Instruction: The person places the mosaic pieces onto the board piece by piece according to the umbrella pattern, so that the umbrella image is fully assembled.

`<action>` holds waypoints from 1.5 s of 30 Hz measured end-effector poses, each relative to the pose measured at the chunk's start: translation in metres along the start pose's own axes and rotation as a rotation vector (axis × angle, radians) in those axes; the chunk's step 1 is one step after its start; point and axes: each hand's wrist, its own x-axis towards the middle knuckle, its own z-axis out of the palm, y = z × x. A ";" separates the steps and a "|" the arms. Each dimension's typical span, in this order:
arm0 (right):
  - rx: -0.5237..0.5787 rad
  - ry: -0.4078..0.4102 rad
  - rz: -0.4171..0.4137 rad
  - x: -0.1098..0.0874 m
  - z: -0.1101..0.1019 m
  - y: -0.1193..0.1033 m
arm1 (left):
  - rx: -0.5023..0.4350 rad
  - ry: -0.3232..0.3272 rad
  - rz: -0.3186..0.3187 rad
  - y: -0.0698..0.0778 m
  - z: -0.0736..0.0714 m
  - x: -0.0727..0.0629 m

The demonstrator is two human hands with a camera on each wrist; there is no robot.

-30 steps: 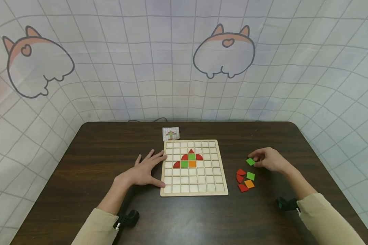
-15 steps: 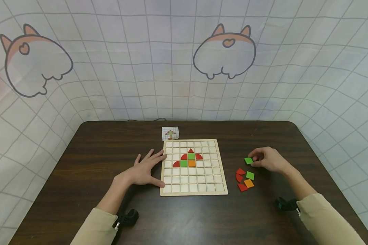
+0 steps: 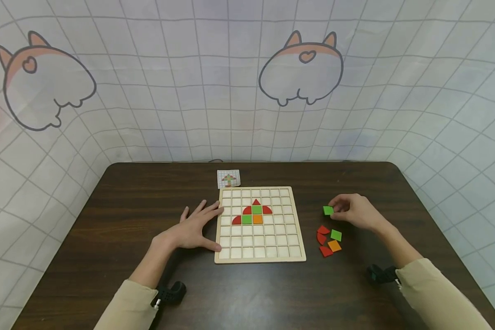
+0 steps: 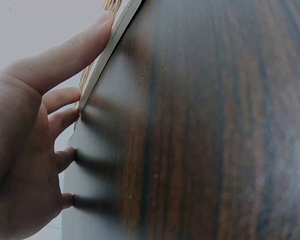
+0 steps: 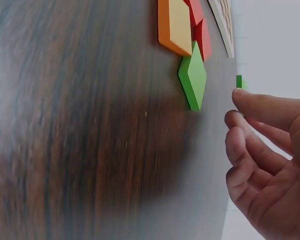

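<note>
In the head view a pale wooden grid board (image 3: pixel 272 240) lies mid-table, with red, green and orange tiles set in its cells. My left hand (image 3: pixel 191 229) is spread along the board's left edge, thumb and fingertips touching the rim; the left wrist view shows the thumb (image 4: pixel 85 47) on that edge. To the right of the board, my right hand (image 3: pixel 356 211) pinches a green square tile (image 3: pixel 327 211) between thumb and fingers. In the right wrist view only a sliver of this green tile (image 5: pixel 239 81) shows past the thumb tip.
Below the right hand lie a second green square (image 3: pixel 336 235), an orange square (image 3: pixel 334 246) and several red pieces (image 3: pixel 326 251). A small printed card (image 3: pixel 228 178) with a coloured pattern sits behind the board's back left corner. A patterned cloth (image 3: pixel 214 91) hangs behind the dark table (image 3: pixel 148 183).
My right hand has lifted the green tile and shifted it slightly left and away from me, toward the board. My left hand stays at the board's edge.
</note>
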 end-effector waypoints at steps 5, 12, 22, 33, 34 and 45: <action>0.018 -0.002 0.009 0.006 0.006 -0.005 | -0.003 0.005 0.005 -0.001 0.000 0.000; 0.022 0.004 0.000 0.012 0.014 -0.012 | -0.004 0.004 0.002 -0.001 0.000 0.000; 0.050 0.003 -0.033 0.020 0.027 -0.021 | -0.007 0.003 -0.002 0.001 0.000 0.000; 0.072 -0.020 -0.043 0.026 0.035 -0.038 | -0.006 0.010 0.004 0.000 0.000 0.000; 0.075 -0.021 -0.043 0.027 0.037 -0.040 | -0.005 0.010 0.005 0.000 0.001 0.000; 0.119 -0.043 -0.087 0.037 0.050 -0.055 | -0.002 0.007 0.002 0.000 0.001 0.001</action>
